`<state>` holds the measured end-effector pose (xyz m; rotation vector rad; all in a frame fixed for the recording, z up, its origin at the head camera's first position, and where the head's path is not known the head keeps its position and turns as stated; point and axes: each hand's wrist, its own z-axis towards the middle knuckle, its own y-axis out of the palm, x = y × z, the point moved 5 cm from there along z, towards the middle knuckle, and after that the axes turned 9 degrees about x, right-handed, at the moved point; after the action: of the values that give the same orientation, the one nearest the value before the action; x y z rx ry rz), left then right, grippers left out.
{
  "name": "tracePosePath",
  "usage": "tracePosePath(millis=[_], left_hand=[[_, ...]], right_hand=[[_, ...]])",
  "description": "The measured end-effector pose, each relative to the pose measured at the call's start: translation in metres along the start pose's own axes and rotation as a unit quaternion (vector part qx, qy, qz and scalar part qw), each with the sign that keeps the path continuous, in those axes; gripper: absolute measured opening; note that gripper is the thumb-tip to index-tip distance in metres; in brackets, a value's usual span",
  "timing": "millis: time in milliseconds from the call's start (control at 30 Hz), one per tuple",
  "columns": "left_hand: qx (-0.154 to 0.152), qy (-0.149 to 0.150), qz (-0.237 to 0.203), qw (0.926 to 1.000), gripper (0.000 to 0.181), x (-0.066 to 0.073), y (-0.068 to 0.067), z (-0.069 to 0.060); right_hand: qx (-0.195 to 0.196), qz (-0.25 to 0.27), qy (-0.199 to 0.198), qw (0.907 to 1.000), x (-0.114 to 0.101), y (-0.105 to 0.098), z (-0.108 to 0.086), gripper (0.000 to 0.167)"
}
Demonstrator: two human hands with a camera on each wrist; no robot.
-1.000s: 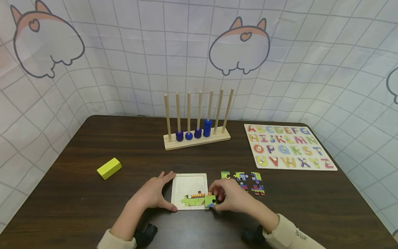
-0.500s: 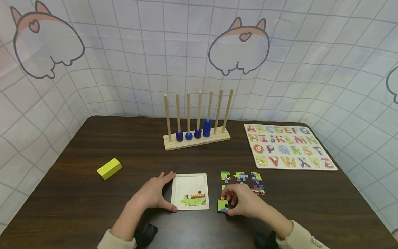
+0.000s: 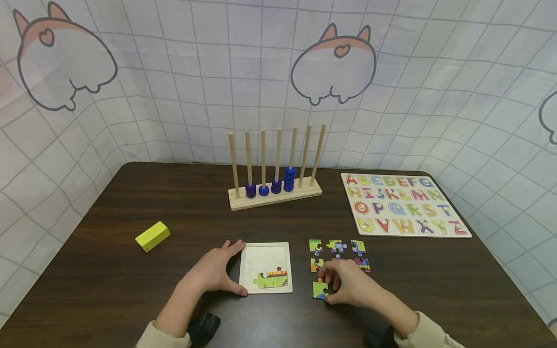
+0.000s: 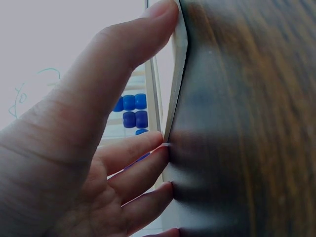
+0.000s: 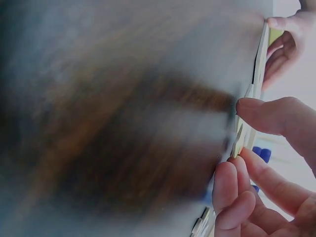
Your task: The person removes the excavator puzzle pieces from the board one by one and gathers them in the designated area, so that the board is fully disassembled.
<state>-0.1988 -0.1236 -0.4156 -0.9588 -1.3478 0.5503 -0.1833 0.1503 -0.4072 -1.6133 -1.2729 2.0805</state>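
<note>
A square white puzzle tray (image 3: 265,258) lies on the dark table, with several joined green and striped jigsaw pieces (image 3: 271,279) in its lower right part. My left hand (image 3: 213,270) rests at the tray's left side, thumb at the near corner and fingers extended toward the far one. In the left wrist view the thumb touches the tray's edge (image 4: 175,74). To the right of the tray, my right hand (image 3: 354,285) pinches a green puzzle piece (image 3: 320,289) at table level. Beyond that hand lie several loose puzzle pieces (image 3: 337,246) in rows, some partly hidden by it.
A wooden peg stand (image 3: 275,194) with blue and purple beads stands at the back middle. The alphabet board (image 3: 406,205) lies at the back right. Off to the left is a yellow block (image 3: 153,236). A white grid-patterned cloth (image 3: 196,96) hangs behind the table.
My right hand has carried the green puzzle piece from the tray's right edge rightward, to just below the loose pieces. The left hand has stayed at the tray.
</note>
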Motion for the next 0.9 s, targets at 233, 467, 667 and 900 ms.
tracePosePath(millis=[233, 467, 667, 900], left_hand=[[0.006, 0.002, 0.000, 1.0000, 0.104, -0.0022, 0.0006, 0.0009], [0.006, 0.001, -0.003, 1.0000, 0.103, -0.0026, 0.0014, 0.0014], [0.004, 0.000, 0.000, 1.0000, 0.103, -0.0021, 0.0008, 0.0011], [0.002, -0.001, 0.001, 1.0000, 0.103, -0.0025, 0.0014, 0.0019]], right_hand=[[-0.008, 0.002, 0.010, 0.9999, 0.0011, -0.0005, -0.0009, 0.032], [-0.008, -0.002, 0.008, 0.9999, 0.0011, -0.0010, -0.0013, 0.032], [0.000, -0.002, 0.002, 1.0000, 0.0012, -0.0030, -0.0022, 0.033], [0.007, 0.000, -0.002, 1.0000, 0.0001, -0.0030, -0.0025, 0.032]])
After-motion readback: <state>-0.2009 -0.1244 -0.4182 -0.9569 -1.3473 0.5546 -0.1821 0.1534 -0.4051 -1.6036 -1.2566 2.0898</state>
